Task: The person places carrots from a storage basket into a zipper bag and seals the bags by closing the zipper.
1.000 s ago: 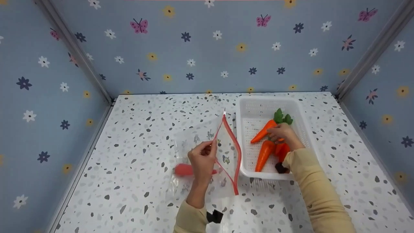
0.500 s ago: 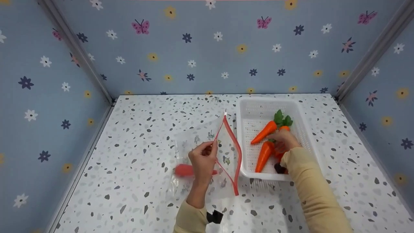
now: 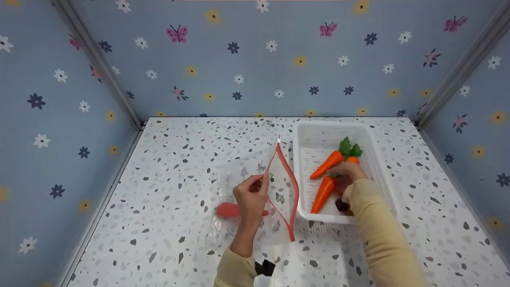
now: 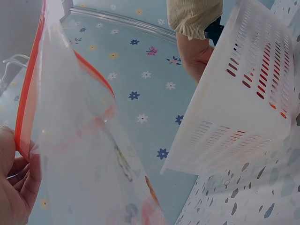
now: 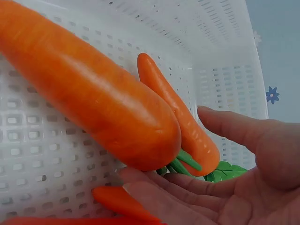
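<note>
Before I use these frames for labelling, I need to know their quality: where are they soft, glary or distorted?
Head view: even light, sharp, walls bowed by the wide lens. Left wrist view: the clear bag fills the near field, hazy and out of focus, the white basket tilted. Right wrist view: close carrot shows a soft highlight; the right hand is slightly blurred.

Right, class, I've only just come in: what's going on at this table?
A person works with both hands on a speckled table. The left hand pinches the red-edged mouth of a clear zip bag, holding it open; something red already lies inside. The right hand reaches into a white basket beside the bag, fingers at the leafy end of a toy carrot. Other carrots lie in the basket. None is lifted yet.
</note>
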A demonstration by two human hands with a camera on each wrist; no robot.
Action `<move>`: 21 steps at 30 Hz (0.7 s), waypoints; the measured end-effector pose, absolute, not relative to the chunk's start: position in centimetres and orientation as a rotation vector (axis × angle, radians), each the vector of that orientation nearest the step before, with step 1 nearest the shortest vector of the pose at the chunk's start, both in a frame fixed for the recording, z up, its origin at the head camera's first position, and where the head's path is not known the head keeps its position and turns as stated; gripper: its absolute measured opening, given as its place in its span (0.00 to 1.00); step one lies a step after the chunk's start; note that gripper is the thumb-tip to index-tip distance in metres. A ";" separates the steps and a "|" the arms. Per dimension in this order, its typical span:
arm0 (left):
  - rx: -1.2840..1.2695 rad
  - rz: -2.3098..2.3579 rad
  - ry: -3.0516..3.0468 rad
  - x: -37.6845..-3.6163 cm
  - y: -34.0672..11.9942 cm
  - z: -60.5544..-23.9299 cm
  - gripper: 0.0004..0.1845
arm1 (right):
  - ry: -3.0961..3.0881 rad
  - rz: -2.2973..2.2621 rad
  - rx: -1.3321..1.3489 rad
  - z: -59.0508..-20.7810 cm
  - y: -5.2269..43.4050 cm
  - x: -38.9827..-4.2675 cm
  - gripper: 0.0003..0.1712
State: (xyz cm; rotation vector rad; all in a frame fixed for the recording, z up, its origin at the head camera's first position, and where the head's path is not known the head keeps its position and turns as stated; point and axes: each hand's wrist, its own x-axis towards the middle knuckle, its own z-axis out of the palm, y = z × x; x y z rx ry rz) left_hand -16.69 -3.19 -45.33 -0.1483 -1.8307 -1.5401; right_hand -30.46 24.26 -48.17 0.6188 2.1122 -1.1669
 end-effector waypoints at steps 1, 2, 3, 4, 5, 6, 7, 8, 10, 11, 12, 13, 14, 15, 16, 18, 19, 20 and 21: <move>-0.143 -1.542 -1.834 -16.7 -3.2 -45.3 0.07 | 2.157 -1.127 0.565 -48.0 24.0 -30.2 0.33; -0.139 -1.542 -1.837 -16.7 -3.2 -45.3 0.07 | 2.192 -1.104 0.503 -48.1 23.9 -30.1 0.34; -0.137 -1.545 -1.839 -16.7 -3.2 -45.4 0.07 | 2.177 -1.167 0.518 -48.2 23.8 -29.9 0.34; -0.136 -1.546 -1.840 -16.6 -3.2 -45.3 0.07 | 2.146 -1.251 0.570 -48.3 23.6 -29.6 0.34; -0.134 -1.547 -1.839 -16.6 -3.2 -45.3 0.07 | 2.073 -1.379 0.669 -48.5 23.4 -29.3 0.36; -0.132 -1.548 -1.839 -16.6 -3.2 -45.3 0.07 | 2.004 -1.499 0.757 -48.6 23.1 -28.9 0.38; -0.131 -1.548 -1.840 -16.6 -3.2 -45.3 0.07 | 1.916 -1.625 0.870 -48.8 22.9 -28.6 0.40; -0.131 -1.548 -1.840 -16.6 -3.2 -45.3 0.07 | 1.819 -1.752 0.984 -48.9 22.7 -28.2 0.41; -0.128 -1.546 -1.844 -16.7 -3.2 -45.3 0.07 | 1.725 -1.879 1.126 -49.2 22.4 -27.7 0.40; -0.127 -1.544 -1.845 -16.7 -3.2 -45.3 0.06 | 1.722 -1.888 1.135 -49.4 22.3 -27.6 0.39; -0.127 -1.543 -1.845 -16.7 -3.2 -45.3 0.05 | 1.740 -1.877 1.125 -49.5 22.3 -27.5 0.37; -0.130 -1.540 -1.845 -16.6 -3.2 -45.2 0.05 | 1.786 -1.835 1.102 -49.6 22.4 -27.5 0.34; -0.133 -1.536 -1.844 -16.6 -3.2 -45.0 0.04 | 1.823 -1.790 1.090 -49.8 22.5 -27.6 0.32; -0.134 -1.531 -1.843 -16.4 -3.1 -44.6 0.04 | 1.850 -1.749 1.090 -50.0 22.6 -27.7 0.30; -0.138 -1.522 -1.838 -16.2 -3.1 -44.3 0.04 | 1.879 -1.722 1.047 -50.0 22.7 -27.7 0.28; -0.141 -1.505 -1.833 -15.8 -3.1 -43.5 0.04 | 1.919 -1.676 0.952 -50.2 22.9 -27.9 0.26; -0.142 -1.497 -1.830 -15.6 -3.0 -43.2 0.04 | 1.944 -1.653 0.908 -50.2 23.1 -28.0 0.25; -0.142 -1.490 -1.827 -15.5 -3.0 -42.9 0.04 | 1.958 -1.645 0.854 -50.2 23.2 -28.2 0.24; -0.139 -1.488 -1.824 -15.4 -3.0 -42.7 0.04 | 1.983 -1.634 0.793 -50.2 23.3 -28.3 0.23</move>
